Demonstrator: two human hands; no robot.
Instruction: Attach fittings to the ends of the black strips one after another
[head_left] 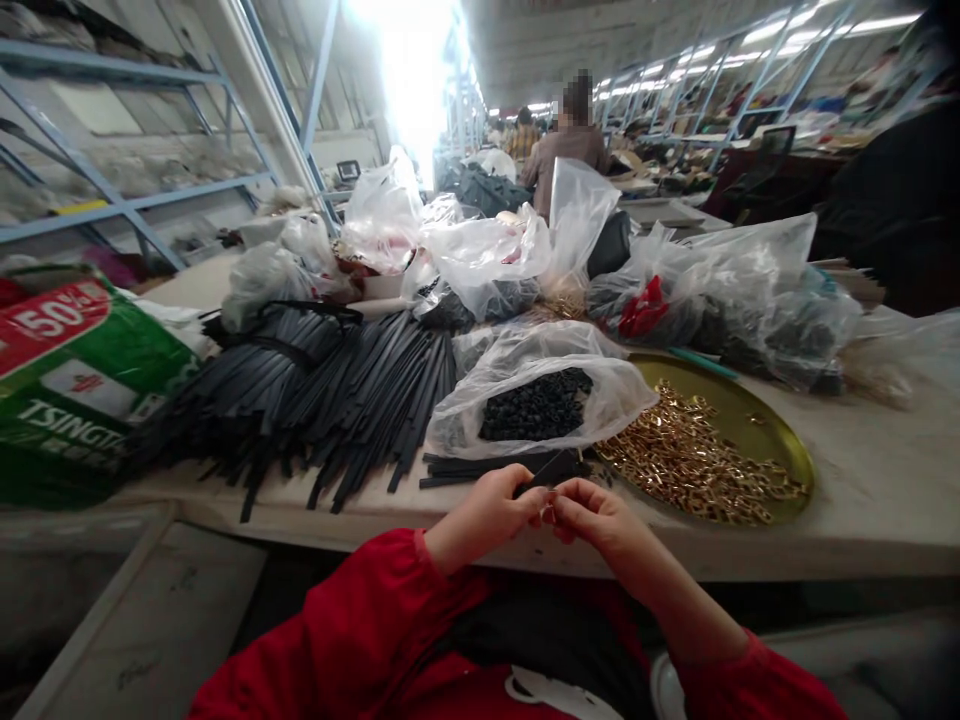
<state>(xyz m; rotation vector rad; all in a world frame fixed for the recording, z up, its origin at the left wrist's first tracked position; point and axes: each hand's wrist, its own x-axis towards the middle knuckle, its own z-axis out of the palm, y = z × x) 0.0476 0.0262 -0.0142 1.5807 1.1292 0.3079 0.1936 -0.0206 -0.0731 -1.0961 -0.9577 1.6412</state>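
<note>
Just above the table's front edge, my left hand is closed around a black strap, which sticks out up and to the right. My right hand meets it fingertip to fingertip, pinching a small shiny metal piece at the strap's end; the fingers partly hide it. Right of my hands, a round gold tray bears a heap of small gold metal fittings. Small black pieces fill an open clear plastic bag behind my hands. More black straps lie in bundles to the left.
A green and red printed bag stands at the left table end. Filled plastic bags line the table's back, with a teal stick by the tray. Blue shelving rises at left; a person is farther back.
</note>
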